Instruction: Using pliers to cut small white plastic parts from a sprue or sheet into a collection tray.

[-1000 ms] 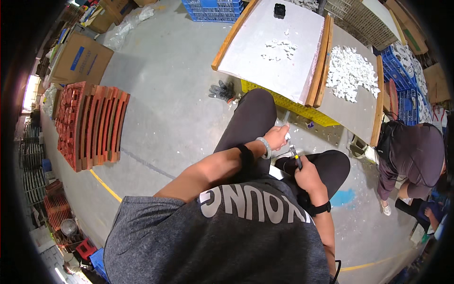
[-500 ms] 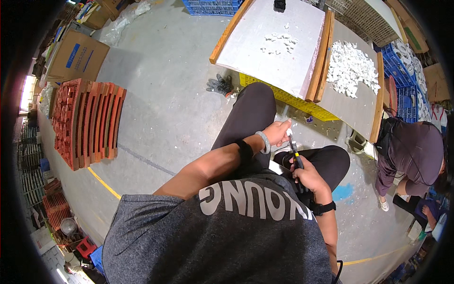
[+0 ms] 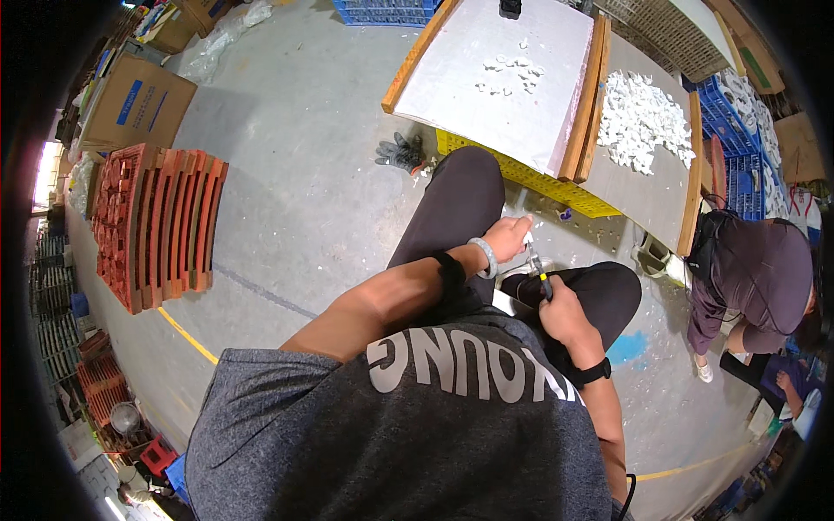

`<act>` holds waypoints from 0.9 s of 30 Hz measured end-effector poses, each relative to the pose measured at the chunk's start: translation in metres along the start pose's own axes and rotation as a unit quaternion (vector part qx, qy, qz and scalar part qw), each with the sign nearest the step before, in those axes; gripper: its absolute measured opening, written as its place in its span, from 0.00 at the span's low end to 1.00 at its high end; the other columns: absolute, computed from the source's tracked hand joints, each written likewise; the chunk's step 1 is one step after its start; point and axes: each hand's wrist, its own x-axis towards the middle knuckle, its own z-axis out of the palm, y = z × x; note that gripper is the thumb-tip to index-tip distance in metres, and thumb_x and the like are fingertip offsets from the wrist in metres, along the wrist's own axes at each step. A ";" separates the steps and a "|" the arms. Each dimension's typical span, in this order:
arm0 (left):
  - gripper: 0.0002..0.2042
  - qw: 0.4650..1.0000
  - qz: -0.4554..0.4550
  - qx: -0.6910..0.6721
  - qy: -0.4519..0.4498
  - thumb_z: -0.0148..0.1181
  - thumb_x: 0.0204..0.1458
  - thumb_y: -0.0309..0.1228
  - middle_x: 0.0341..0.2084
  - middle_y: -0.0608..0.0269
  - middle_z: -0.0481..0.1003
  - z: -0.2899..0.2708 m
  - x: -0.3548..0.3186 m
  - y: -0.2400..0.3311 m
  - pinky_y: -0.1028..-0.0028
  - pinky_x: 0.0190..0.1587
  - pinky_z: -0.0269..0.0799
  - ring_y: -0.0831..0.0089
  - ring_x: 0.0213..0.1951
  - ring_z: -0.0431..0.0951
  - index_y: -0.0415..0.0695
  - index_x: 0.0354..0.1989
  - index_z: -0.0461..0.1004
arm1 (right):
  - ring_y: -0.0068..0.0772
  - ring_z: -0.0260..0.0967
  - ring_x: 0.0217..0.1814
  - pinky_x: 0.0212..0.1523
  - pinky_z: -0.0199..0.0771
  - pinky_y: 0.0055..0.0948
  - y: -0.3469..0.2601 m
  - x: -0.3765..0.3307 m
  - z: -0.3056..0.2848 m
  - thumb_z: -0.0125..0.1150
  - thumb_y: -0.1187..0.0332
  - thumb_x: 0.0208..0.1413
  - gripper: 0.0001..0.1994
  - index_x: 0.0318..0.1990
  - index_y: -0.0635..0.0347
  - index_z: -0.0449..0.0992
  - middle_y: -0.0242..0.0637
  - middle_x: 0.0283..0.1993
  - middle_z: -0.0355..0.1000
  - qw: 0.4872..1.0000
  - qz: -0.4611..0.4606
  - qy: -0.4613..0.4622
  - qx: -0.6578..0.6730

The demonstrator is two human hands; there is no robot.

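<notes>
Pinched in the fingers of my left hand [image 3: 506,238] is a small white piece [image 3: 528,239], mostly hidden by them. My right hand [image 3: 565,310] is closed around the black and yellow handles of a pair of pliers [image 3: 540,271]. The pliers' metal jaws point up at the white piece, right by my left fingertips. Whether the jaws touch it is too small to tell. Both hands are over the gap between my knees, just short of a board-topped work surface [image 3: 486,91]. Several small white pieces [image 3: 512,75] lie scattered on that surface.
A large heap of white pieces [image 3: 643,122] covers part of a second board on the right. Below the boards is a yellow crate [image 3: 530,178]. A grey glove [image 3: 400,154] lies on the floor. Red pallets [image 3: 161,230] stand left; another person [image 3: 751,278] bends at the right.
My right hand has shifted slightly upward, and its grip on the pliers looks tighter. My left hand stays nearly in place with the white piece.
</notes>
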 end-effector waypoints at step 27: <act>0.23 0.997 -0.037 -0.060 -0.032 0.39 0.60 0.47 0.14 0.59 0.66 -0.002 0.000 -0.002 0.73 0.13 0.58 0.75 0.11 0.62 0.34 0.39 0.66 | 0.19 0.59 0.28 0.26 0.64 0.20 0.001 -0.002 -0.010 0.47 0.79 0.43 0.16 0.43 0.59 0.66 0.28 0.29 0.62 0.923 0.142 -0.167 0.318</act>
